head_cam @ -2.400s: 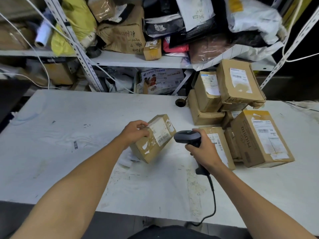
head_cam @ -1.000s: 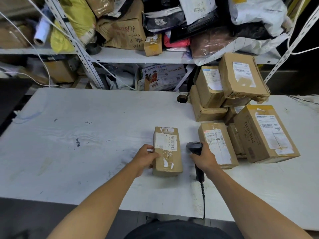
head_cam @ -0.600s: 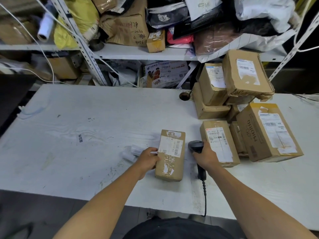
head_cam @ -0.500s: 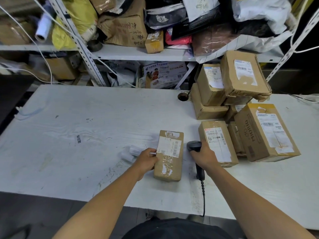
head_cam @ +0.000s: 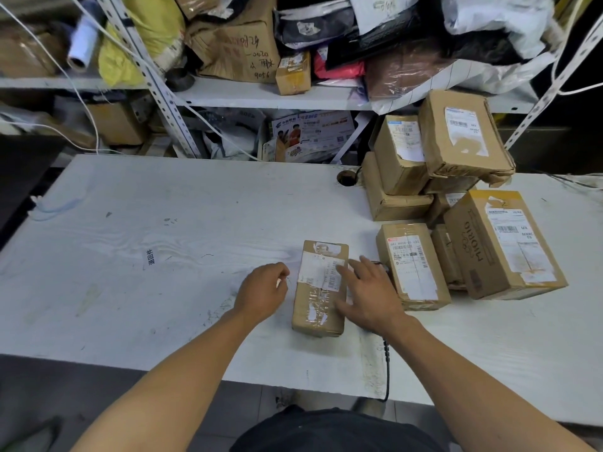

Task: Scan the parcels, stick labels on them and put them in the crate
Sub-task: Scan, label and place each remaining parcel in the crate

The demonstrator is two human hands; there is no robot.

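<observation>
Parcel (head_cam: 320, 288) flat on table (head_cam: 130, 239); both hands beside it

A brown cardboard parcel (head_cam: 319, 288) lies flat on the white table (head_cam: 163, 239), long axis running away from the person, patched with clear tape, a white barcode label (head_cam: 321, 270) across its far half. To its right a stack of labelled brown parcels (head_cam: 456, 203) sits, the nearest one (head_cam: 412, 265) flat and just beside it

Scanner (head_cam: 378, 264) mostly hidden beneath right hand (head_cam: 368, 295)
</observation>
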